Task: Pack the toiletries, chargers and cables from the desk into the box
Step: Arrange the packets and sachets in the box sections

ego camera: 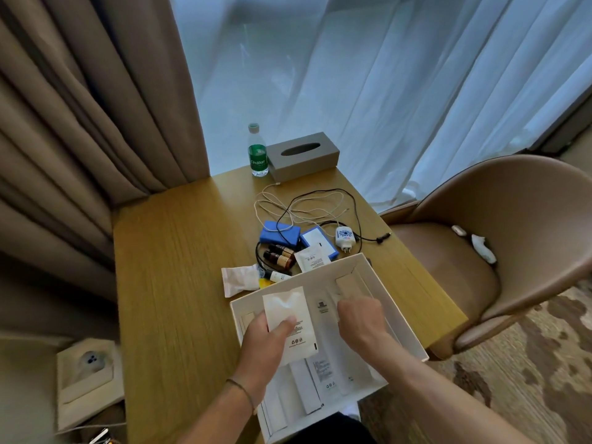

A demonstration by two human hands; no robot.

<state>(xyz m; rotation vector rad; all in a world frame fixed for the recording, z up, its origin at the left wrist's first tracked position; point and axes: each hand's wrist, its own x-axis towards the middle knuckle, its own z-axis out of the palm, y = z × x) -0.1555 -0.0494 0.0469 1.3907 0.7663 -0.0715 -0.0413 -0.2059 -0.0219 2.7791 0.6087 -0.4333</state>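
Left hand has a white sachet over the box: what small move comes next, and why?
Probably lower the left hand and release the white sachet into the box: it is pinched right above the box floor, where flat packets already lie.

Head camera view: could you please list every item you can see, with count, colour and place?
box: 1, white, open, near desk edge
sachet: 1, white, over box
packets: several, white, in box
sachets: 2, white, behind box
small bottles: 3, behind box
power banks: 2, blue
charger: 1, white
cables: white and black, tangled
water bottle: 1, green label
tissue box: 1, grey
desk: wooden
chair: 1, brown
left hand: grip on sachet
right hand: in box
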